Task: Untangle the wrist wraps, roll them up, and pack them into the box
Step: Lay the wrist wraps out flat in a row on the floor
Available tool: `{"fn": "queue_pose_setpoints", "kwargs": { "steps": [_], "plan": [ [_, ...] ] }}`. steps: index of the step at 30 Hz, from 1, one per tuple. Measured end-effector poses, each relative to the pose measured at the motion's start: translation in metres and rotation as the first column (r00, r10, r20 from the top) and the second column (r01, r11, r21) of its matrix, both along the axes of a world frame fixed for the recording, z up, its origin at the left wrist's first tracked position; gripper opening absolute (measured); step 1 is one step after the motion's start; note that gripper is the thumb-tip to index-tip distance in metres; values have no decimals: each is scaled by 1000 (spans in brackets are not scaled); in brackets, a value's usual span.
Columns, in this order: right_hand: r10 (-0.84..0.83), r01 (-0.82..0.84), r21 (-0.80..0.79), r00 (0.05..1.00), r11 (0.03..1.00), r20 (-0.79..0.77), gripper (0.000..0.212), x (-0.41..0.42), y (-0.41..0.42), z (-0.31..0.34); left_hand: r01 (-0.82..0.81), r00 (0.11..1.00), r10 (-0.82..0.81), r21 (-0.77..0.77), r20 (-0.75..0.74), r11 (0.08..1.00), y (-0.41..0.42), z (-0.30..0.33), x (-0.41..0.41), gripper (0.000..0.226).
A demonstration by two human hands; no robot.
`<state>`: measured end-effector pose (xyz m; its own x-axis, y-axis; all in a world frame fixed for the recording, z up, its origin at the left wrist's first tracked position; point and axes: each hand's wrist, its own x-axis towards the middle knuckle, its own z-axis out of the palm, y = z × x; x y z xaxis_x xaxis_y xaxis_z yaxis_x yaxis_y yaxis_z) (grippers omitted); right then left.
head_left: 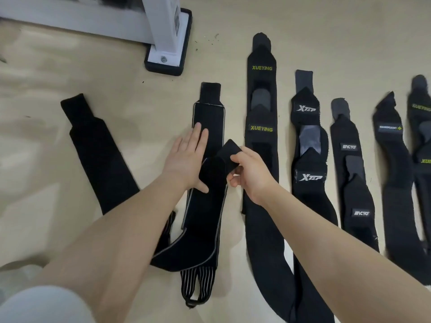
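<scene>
Right hand (249,173) pinching folded end of grey-edged wrap (207,183), left hand (186,159) flat, fingers straight, pressing same wrap, one plain wrap (98,159) to its left, five branded wraps to its right, white frame foot (168,43) beyond it

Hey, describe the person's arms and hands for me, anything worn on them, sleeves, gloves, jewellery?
Both forearms are bare from wrist to the frame's lower edge. The left hand and the right hand wear no gloves, and no rings, watch or bracelet show. No sleeve is visible on either arm. A blurred pale garment shows at the lower left corner; what it is cannot be told.
</scene>
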<state>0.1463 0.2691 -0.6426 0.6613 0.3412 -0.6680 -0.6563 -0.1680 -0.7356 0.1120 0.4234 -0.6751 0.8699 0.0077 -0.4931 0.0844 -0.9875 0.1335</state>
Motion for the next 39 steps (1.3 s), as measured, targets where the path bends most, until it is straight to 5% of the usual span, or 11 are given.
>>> {"fn": "queue_pose_setpoints", "kwargs": {
  "steps": [3,6,7,9,13,15,17,21,25,34,39],
  "plan": [
    [-34,66,261,992,963,-124,35,-9,-3,12,-157,977,205,-478,51,864,-6,11,-25,110],
    [-17,129,440,968,889,-250,39,-11,1,24,-411,837,484,-876,-254,252,-18,43,-44,65],
    [-42,181,461,955,869,-294,30,-11,3,28,-460,798,488,-881,-354,113,-24,56,-49,53],
    [-110,257,440,936,860,-333,10,-10,7,32,-529,765,455,-848,-456,40,-33,73,-56,35],
    [-120,184,366,974,912,-190,19,0,12,30,-609,689,436,-789,-580,-88,-33,74,-59,13],
    [-38,41,163,999,986,-24,24,9,13,24,-687,597,394,-699,-699,-199,-26,70,-56,16],
    [-6,9,-31,996,999,94,25,19,14,17,-747,549,326,-626,-770,-222,-20,63,-54,22],
    [-64,84,-112,983,990,172,23,32,31,0,-856,422,207,-463,-883,-230,-10,40,-59,34],
    [30,50,-286,963,957,267,24,43,52,-27,-863,428,356,-492,-831,-110,-10,17,-58,27],
    [314,-44,-572,869,819,382,19,55,66,-53,-872,399,516,-488,-758,-43,-4,-10,-49,16],
    [723,94,-896,557,434,408,30,44,74,-57,-882,385,507,-470,-771,-46,-4,-14,-46,23]
  ]
}}
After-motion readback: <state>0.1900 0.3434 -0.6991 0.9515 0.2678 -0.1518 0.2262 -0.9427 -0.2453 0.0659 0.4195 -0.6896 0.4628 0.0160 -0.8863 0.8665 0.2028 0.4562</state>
